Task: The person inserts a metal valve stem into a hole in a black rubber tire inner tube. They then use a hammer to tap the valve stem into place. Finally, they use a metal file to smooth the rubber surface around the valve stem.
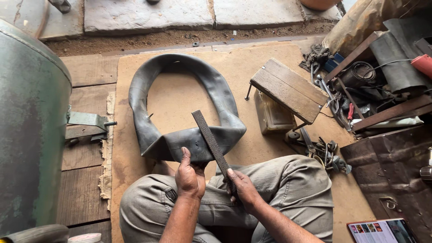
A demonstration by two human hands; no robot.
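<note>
Limp black inner tube [180, 103], seemingly deflated, looped

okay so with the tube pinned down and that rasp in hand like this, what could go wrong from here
The left hand pins the black inner tube with its thumb right beside the rasp, so a slip could scrape skin. The right hand has its grip low on the rasp, so the far end may wander. Heavy strokes could thin the rubber.
</note>
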